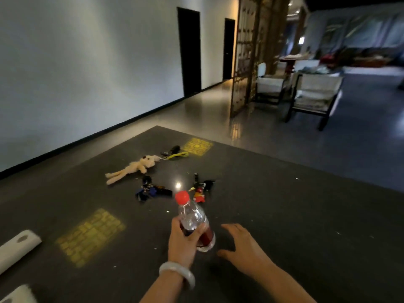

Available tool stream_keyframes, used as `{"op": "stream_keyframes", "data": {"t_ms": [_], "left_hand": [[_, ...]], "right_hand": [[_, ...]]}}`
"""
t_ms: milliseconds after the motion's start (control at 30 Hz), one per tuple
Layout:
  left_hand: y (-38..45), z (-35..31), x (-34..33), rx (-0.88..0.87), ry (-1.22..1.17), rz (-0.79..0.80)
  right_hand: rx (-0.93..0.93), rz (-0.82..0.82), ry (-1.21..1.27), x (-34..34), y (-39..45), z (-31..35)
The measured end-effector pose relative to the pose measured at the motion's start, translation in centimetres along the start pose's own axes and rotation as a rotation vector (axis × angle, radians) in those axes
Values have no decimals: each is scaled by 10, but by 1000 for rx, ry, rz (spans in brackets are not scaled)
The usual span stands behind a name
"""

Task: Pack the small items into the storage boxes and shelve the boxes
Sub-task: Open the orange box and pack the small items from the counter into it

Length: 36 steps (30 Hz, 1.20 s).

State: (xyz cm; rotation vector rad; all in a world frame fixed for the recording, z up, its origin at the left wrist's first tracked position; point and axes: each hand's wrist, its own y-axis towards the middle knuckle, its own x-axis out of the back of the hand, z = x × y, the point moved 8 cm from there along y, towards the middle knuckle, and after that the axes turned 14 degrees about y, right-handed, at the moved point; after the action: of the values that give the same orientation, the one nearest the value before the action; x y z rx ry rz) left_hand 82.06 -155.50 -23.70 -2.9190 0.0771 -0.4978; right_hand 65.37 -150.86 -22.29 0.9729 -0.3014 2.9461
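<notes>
- The left hand (182, 241) holds a clear bottle (195, 221) with a red cap, fingers curled round its middle.
- The right hand (242, 248) is just beside the bottle, fingers spread wide, holding nothing.
- Farther along the dark table (284, 215) lie the small things: a red keychain (199, 194) just past the bottle cap, a blue keychain (148, 190) to its left, and a fluffy toy dog (133, 167) beyond them.
</notes>
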Motion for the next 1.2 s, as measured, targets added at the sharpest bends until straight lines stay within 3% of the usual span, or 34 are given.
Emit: {"op": "stream_keyframes", "data": {"t_ms": [200,400,600,767,967,1067,1200], "left_hand": [[-58,-36,-98,22,-139,232],[-149,-71,-194,237,-383,540],[-257,-113,-280,193,-423,775],[-340,-149,-338,-44,-304,908],[-399,-175,-374,-337,-56,827],[-428,-187,-383,-639,260,725],[-480,-193,-404,-950,564,841]], "right_hand": [[-16,-188,68,59,-60,-35],[-35,-377,-14,147,-138,-70],[-70,-461,-106,239,-247,-109],[-71,-562,-209,305,-345,-142],[-179,-556,-195,356,-450,-193],[-237,-448,-126,365,-490,-216],[-269,-254,-55,361,-521,-237]]}}
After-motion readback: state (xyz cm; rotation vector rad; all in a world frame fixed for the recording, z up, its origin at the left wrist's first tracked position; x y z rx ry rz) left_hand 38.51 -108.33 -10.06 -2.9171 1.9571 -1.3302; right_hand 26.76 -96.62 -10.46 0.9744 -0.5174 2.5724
